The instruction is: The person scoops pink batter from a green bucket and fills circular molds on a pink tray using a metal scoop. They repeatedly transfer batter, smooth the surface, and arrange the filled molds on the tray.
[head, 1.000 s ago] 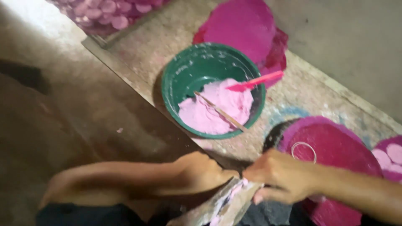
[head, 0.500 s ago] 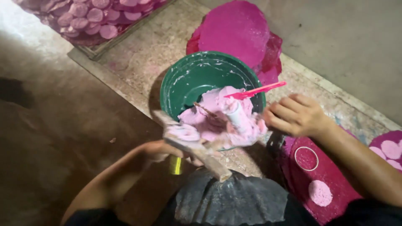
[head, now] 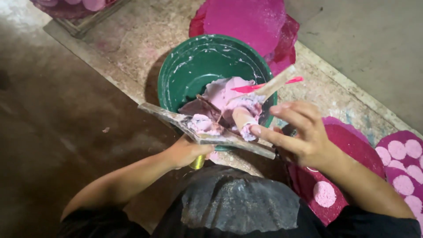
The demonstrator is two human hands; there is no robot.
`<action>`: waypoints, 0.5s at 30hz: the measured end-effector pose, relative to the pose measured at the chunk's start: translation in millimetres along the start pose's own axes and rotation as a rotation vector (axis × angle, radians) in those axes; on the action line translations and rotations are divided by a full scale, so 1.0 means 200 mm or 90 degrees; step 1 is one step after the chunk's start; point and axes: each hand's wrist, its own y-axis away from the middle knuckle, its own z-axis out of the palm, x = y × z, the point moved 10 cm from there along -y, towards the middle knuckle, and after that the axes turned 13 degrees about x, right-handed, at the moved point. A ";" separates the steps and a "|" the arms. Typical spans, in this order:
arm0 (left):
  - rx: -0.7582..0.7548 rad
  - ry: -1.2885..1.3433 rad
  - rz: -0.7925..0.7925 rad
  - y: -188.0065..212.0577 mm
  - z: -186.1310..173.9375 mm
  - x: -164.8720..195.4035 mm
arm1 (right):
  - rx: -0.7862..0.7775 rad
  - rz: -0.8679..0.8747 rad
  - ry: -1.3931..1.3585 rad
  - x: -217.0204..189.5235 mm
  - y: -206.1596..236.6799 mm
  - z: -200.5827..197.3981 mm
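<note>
The left hand (head: pixel 187 152) was clenched on the yellowish handle of a flat, paste-crusted board (head: pixel 207 131), held level across the near rim of the round green bowl (head: pixel 185 70); a lump of soft, grainy pink paste (head: pixel 203 124) sat on it. The right hand (head: pixel 304 134) hovered just beside, fingers (head: pixel 275 136) spread and released, grasping nothing; more paste (head: pixel 229 94) lay heaped in the bowl with a pink stick (head: pixel 264 85), and a pink sheet (head: pixel 251 22) lay behind.
</note>
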 end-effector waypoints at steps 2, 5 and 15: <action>0.023 -0.024 -0.021 -0.01 -0.01 -0.02 | 0.009 0.005 0.014 -0.01 -0.01 0.00; 0.033 -0.036 -0.009 -0.04 -0.03 -0.03 | -0.026 -0.004 0.043 -0.02 -0.04 0.04; 0.027 0.052 0.011 0.01 -0.07 -0.06 | -0.032 0.325 -0.171 0.28 0.00 0.20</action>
